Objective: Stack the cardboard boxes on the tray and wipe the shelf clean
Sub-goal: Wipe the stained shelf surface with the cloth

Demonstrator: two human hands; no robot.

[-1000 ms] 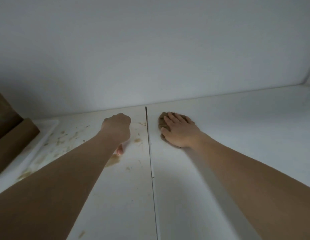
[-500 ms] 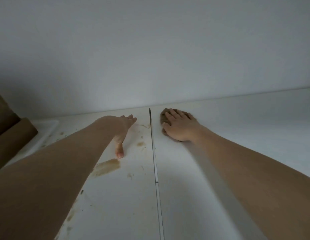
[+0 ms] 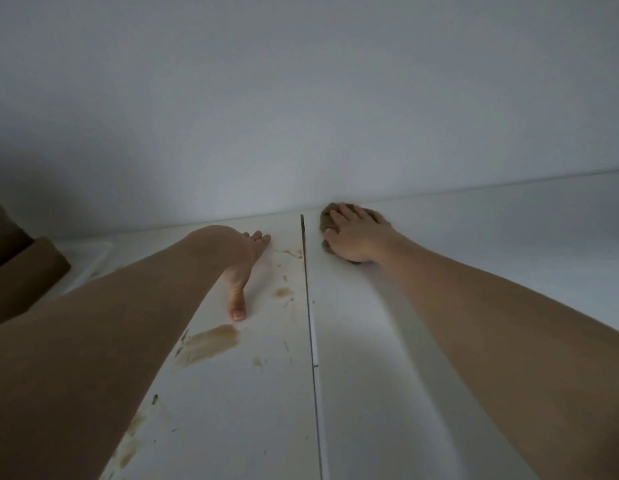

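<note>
My right hand (image 3: 356, 237) lies flat on a brown cloth (image 3: 328, 216) and presses it onto the white shelf (image 3: 422, 341), close to the back wall and just right of the seam. My left hand (image 3: 244, 261) rests open on the shelf's left panel, fingers straight and thumb stretched toward me. Brown smears (image 3: 211, 344) mark that panel near the thumb and along my forearm. Cardboard boxes (image 3: 24, 278) stand on a white tray (image 3: 90, 261) at the far left, partly cut off by the frame edge.
A dark seam (image 3: 310, 306) runs between the two shelf panels from the back wall toward me. The grey back wall (image 3: 301, 116) rises directly behind both hands. Smaller brown spots (image 3: 282, 292) lie left of the seam.
My left hand has opened from a fist and now lies flat on the shelf. My right hand has pushed the cloth a little farther back toward the wall.
</note>
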